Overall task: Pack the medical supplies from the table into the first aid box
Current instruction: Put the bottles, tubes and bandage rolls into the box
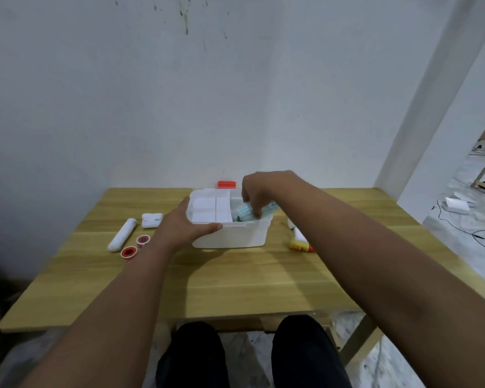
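Observation:
The white first aid box (235,235) stands open at the middle of the wooden table (235,281), a white divided tray (210,207) resting in its left half. My left hand (184,224) grips the box's front left rim. My right hand (259,191) reaches into the right half from above, fingers closed on a light blue patterned pack (247,212). On the table to the left lie a white tube (122,233), a white bandage roll (151,220) and two red tape rolls (129,252) (143,240).
A white and orange bottle (300,242) lies right of the box, partly hidden by my right forearm. A red piece (226,184) shows behind the box. The wall is close behind the table. Cables and a white box (457,205) lie on the floor at right.

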Action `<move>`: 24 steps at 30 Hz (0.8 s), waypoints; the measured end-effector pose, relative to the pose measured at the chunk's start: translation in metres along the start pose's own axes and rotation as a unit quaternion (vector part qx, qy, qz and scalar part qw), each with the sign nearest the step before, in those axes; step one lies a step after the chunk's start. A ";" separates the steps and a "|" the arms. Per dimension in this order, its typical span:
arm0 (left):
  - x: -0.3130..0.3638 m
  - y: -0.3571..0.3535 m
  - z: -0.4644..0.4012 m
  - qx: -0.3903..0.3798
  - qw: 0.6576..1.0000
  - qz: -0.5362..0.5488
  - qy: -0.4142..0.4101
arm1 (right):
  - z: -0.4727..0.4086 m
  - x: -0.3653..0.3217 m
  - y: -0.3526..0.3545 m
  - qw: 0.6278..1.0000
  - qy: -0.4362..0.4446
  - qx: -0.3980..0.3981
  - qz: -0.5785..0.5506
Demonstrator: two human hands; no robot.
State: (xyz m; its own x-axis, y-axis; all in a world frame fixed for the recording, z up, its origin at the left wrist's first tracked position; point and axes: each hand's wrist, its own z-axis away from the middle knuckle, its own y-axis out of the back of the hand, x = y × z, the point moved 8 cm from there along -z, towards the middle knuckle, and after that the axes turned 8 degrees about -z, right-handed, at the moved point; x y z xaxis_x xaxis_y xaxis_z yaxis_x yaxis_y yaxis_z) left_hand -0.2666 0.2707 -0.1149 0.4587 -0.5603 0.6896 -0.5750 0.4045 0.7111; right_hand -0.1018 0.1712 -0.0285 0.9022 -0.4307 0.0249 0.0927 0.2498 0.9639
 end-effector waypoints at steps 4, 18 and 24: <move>0.000 0.000 0.001 0.014 1.000 -0.003 0.008 | -0.024 -0.015 -0.025 0.998 0.032 -0.021 -0.040; 0.001 0.002 0.002 0.026 1.000 -0.012 0.002 | -0.012 0.000 -0.029 0.955 -0.026 -0.068 -0.286; 0.001 0.002 0.001 0.024 0.999 -0.024 -0.001 | -0.012 -0.017 -0.046 0.960 -0.018 -0.055 -0.275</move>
State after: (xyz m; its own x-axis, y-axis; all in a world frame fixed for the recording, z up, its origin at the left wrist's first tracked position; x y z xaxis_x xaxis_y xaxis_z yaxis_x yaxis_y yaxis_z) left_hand -0.2680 0.2708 -0.1127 0.4853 -0.5801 0.6542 -0.5845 0.3412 0.7362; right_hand -0.1168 0.1775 -0.0763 0.6883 -0.5532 -0.4692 0.5969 0.0645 0.7997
